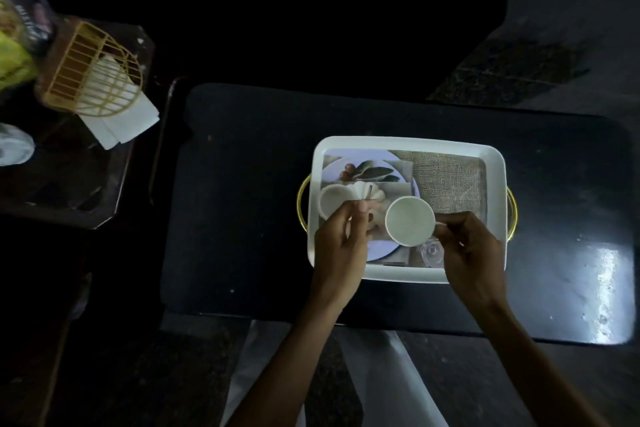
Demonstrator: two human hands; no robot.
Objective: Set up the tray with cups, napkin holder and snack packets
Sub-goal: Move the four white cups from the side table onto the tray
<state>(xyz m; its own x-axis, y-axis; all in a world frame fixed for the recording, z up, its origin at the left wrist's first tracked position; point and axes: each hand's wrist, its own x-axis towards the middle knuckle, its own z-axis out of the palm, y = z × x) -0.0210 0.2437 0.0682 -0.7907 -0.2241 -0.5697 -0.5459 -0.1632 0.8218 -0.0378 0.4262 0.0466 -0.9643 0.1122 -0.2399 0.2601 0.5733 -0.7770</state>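
Dark, glossy table [242, 218] filling the middle, its far edge lost in blackness and glare washing out the right end. At the left, a second, lower side table [86, 184], mostly in shadow, its left part cut off by the frame.

On the main table, toward the near edge and right of centre: white rectangular tray [408, 144] with gold handles [300, 204] at both short ends, the right one half hidden behind the rim. Printed picture on the tray floor, hard to separate from real objects; near right corner covered by the hand.

On the side table's far edge: yellow wire napkin holder [97, 69] tipped on its side, white napkins [121, 121] spilling out toward the near right corner. Beside it at the far left, snack packets [17, 38], blurred and cropped, print unreadable. Below them, a pale round shape [14, 149], cut off, identity unclear.

Over the tray's near half: right hand [474, 253] pinched on the handle of a white cup [410, 220], handle almost wholly hidden by the fingers; whether the cup touches the tray floor, impossible to say. Left hand [346, 239] over the near left part of the tray, fingers curled together with thumb up; anything held there, impossible to tell. Just beneath the cup, a small clear glass item [433, 251], partly covered.
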